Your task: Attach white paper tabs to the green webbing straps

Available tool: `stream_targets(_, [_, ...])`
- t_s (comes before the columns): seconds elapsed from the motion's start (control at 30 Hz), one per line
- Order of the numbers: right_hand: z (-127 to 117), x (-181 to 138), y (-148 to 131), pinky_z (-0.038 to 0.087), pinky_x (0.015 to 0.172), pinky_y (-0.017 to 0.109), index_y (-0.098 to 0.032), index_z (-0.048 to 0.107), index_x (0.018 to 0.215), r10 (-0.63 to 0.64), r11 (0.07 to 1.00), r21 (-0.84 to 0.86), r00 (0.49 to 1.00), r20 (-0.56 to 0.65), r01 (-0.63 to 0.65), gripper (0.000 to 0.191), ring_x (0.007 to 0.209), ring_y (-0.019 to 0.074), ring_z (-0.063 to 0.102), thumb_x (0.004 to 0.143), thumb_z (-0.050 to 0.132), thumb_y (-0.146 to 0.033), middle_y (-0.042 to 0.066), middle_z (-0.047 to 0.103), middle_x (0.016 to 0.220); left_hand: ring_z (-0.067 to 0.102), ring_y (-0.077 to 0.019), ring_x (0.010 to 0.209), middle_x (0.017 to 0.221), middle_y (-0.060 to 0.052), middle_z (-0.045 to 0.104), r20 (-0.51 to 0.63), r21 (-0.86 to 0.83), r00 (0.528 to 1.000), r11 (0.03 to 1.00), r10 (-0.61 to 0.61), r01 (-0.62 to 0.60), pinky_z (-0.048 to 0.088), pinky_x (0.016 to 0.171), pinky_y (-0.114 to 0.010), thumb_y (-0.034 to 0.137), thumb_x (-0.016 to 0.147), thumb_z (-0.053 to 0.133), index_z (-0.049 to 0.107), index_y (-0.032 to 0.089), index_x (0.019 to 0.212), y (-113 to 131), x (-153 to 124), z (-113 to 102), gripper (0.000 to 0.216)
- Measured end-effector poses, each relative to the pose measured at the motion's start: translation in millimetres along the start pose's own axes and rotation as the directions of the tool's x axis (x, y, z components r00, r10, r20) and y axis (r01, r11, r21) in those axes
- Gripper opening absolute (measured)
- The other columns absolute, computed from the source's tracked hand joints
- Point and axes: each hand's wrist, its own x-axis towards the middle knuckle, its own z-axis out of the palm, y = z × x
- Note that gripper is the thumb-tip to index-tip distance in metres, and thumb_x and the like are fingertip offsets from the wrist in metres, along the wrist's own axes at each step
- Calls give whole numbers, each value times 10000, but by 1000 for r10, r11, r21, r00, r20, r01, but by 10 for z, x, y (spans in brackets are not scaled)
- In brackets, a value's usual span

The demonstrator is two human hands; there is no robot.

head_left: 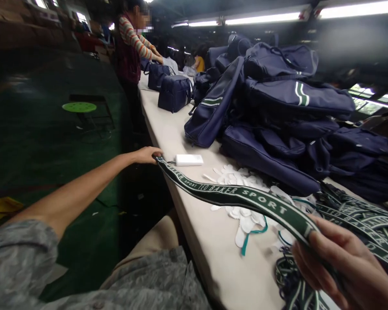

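Observation:
A dark green webbing strap [220, 192] with white lettering stretches between my two hands, sagging a little above the table. My left hand [146, 155] is closed on its far end, beside a white power-bank-like box [189, 160]. Nearer me, my right hand [339, 258] pinches the strap between thumb and fingers at the lower right. Under the strap lie scattered white oval pieces [245, 221] and a teal ribbon [257, 231]. More lettered straps [362, 228] are heaped behind and beside my right hand.
A large pile of navy bags [271, 99] covers the table's right side. Two boxy navy bags [174, 93] stand farther along the pale tabletop [163, 125]. A co-worker [132, 47] in striped sleeves stands at the far left edge. A green stool [79, 106] is on the floor.

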Motion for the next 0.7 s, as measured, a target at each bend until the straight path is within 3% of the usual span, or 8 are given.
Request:
stream_targets(0.1, [364, 271, -258, 277, 320, 149, -158, 630, 740, 15, 1000, 16, 984, 176, -18, 362, 306, 48, 364, 806, 761, -488, -8, 542, 434, 497, -263, 1336, 1472, -29, 532, 175, -93, 961, 975, 215, -201, 336, 1163, -318, 257, 589, 834, 551, 258, 1387, 652, -346, 168, 847])
stream_targets(0.2, [645, 546, -381, 320, 334, 127, -138, 640, 797, -24, 999, 43, 920, 392, 8, 311, 337, 54, 434, 855, 729, -430, -3, 596, 481, 385, -274, 1425, 1579, -53, 383, 370, -403, 784, 846, 499, -349, 277, 1207, -353, 387, 664, 869, 366, 273, 1513, 1298, -768, 456, 993])
stream_targets(0.27, [748, 660, -398, 332, 340, 119, -134, 639, 803, -56, 997, 65, 881, 469, 28, 293, 350, 56, 460, 872, 713, -409, -3, 611, 501, 455, -306, 1367, 1509, -80, 476, 286, -586, 739, 722, 610, -369, 356, 1171, -372, 429, 659, 878, 508, 243, 1404, 1566, -990, 665, 853])
stream_targets(0.33, [759, 672, -378, 316, 331, 120, -134, 639, 801, -77, 996, 85, 864, 498, 39, 296, 335, 52, 448, 872, 712, -413, -4, 614, 506, 541, -303, 1281, 1423, -94, 561, 193, -638, 758, 667, 623, -385, 426, 1117, -388, 424, 753, 810, 616, 227, 1261, 1640, -1116, 804, 578])
stream_targets(0.47, [534, 416, -228, 250, 302, 150, -142, 648, 731, -62, 995, 99, 858, 509, 13, 350, 277, 56, 371, 830, 734, -466, -9, 557, 442, 597, -322, 1214, 1295, -102, 653, 364, -629, 672, 703, 644, -333, 484, 1060, -396, 578, 625, 864, 661, 228, 1222, 1298, -990, 720, 721])
stream_targets(0.5, [459, 325, -165, 257, 303, 166, -148, 646, 688, -57, 996, 92, 865, 499, 13, 383, 274, 64, 364, 802, 747, -500, -8, 530, 419, 614, -325, 1192, 1266, -108, 668, 360, -582, 694, 732, 623, -355, 491, 1051, -398, 647, 636, 822, 698, 217, 1157, 1165, -864, 657, 686])
stream_targets(0.57, [332, 157, -21, 319, 327, 207, -171, 635, 600, -77, 996, 73, 899, 432, 51, 455, 287, 91, 385, 714, 777, -587, -1, 485, 389, 594, -316, 1225, 1343, -130, 614, 16, -409, 928, 849, 373, -335, 480, 1064, -427, 709, 759, 656, 655, 209, 1203, 915, -505, 557, 669])
stream_targets(0.7, [196, -64, 244, 414, 396, 257, -227, 599, 498, -133, 989, -16, 946, 296, 144, 481, 334, 143, 467, 582, 818, -647, 8, 446, 368, 280, -403, 1451, 1542, -238, 337, -266, -192, 951, 958, 156, -211, 185, 1220, -560, 545, 650, 799, 407, 112, 1445, 579, 323, 595, 987])
